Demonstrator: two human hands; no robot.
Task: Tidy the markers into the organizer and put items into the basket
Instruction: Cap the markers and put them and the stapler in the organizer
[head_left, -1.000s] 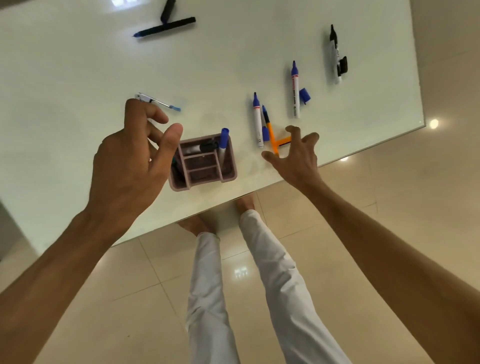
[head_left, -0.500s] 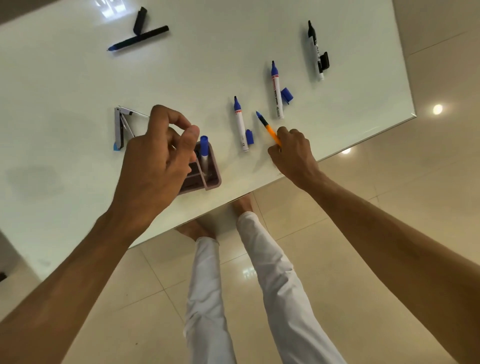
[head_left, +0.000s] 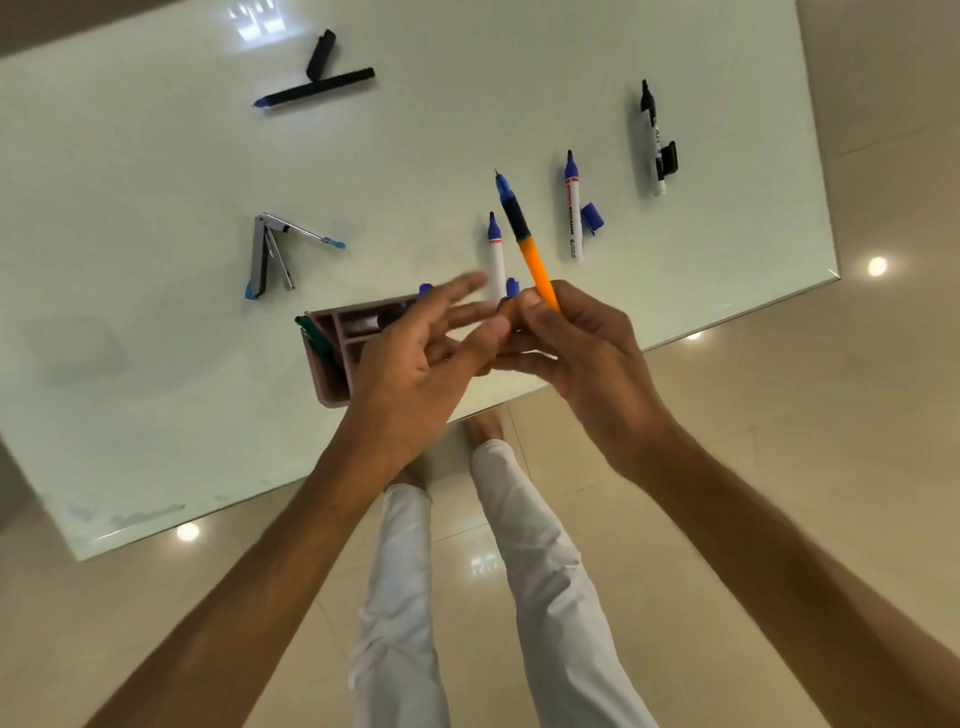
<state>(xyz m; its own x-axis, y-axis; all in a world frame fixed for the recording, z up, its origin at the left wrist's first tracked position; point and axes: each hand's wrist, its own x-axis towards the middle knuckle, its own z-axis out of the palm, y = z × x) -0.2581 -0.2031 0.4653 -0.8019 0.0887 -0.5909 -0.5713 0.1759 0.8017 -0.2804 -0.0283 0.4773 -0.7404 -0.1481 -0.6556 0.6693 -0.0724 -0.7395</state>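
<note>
Hands meet above organizer (head_left: 332, 364): right hand (head_left: 582, 353) grips orange pen (head_left: 527, 244), tip toward eleven o'clock; left hand (head_left: 415, 358), fingers spread and empty, apparently reaches to cap it.

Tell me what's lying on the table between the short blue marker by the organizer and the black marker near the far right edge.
In the head view, one blue-tipped white marker with its loose blue cap beside it lies between the short blue marker and the black marker.

I see an orange pen (head_left: 535, 260) with a black grip and blue tip, a dusty pink organizer (head_left: 332, 358), white markers (head_left: 573, 218) with blue tips, a black pen (head_left: 317, 88), a pale green worktop (head_left: 156, 364), beige floor tiles (head_left: 779, 415).
</note>
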